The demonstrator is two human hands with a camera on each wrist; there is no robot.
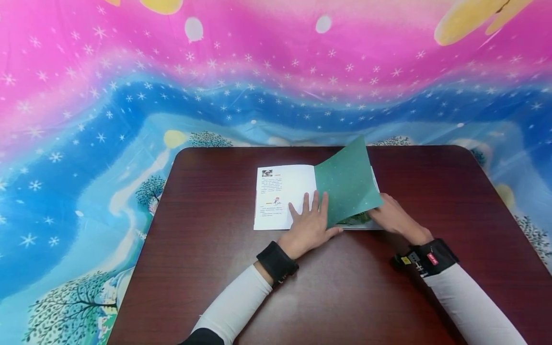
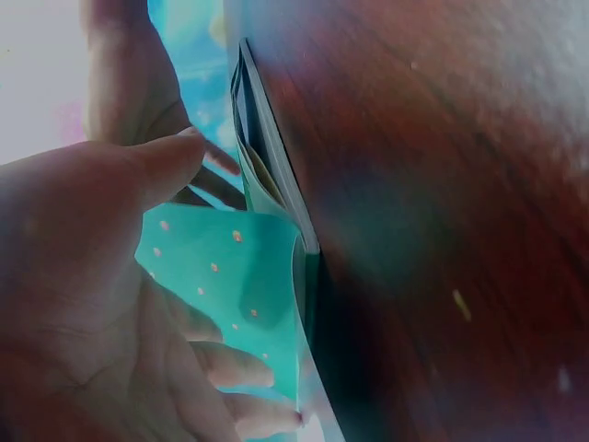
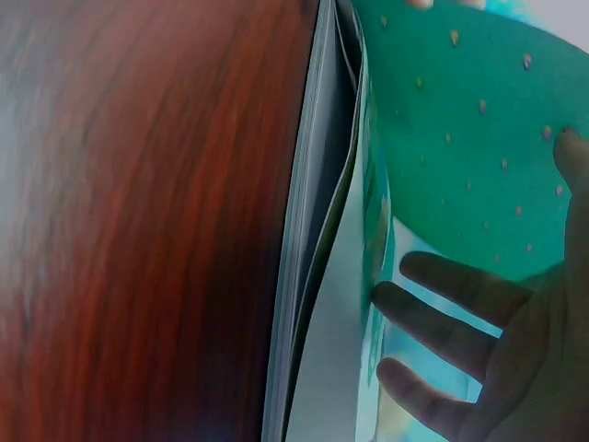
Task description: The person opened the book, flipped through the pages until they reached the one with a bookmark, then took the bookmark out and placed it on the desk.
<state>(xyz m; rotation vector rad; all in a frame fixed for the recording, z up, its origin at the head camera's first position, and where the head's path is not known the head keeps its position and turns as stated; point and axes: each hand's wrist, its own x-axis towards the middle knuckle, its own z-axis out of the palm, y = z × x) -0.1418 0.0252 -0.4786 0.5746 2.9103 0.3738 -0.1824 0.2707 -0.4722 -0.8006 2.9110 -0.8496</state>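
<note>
1. Printed cloth (image 1: 258, 28), pink above and blue below with white snowflakes, fills the upper part of the head view; a dark red-brown table (image 1: 194, 215) with rounded far corners and visible grain occupies the lower part.
2. Book (image 1: 316, 179): lying open on the table, right of centre in the head view. Its left page (image 1: 297, 182) is white and flat, with a small photo (image 1: 267, 173) at upper left, blocks of dark print and a small coloured figure (image 1: 277, 201) lower down.
3. Green leaf (image 1: 347, 182): raised and bent on the right side of the book, sprinkled with small pale dots; its top corner points up past the book's far edge. Beneath its lower edge shows a strip of a darker, pictured page (image 1: 358, 219).
4. Left hand (image 1: 308, 227): fingers spread apart across the inner part of the left page and the near end of the fold, thumb pointing right.
5. Right hand (image 1: 396, 218): at the lower right corner of the green leaf, partly hidden by it. In the right wrist view its fingers are extended and apart beside the page edges, one fingertip appearing to touch them; whether the thumb presses the leaf cannot be told.
</note>
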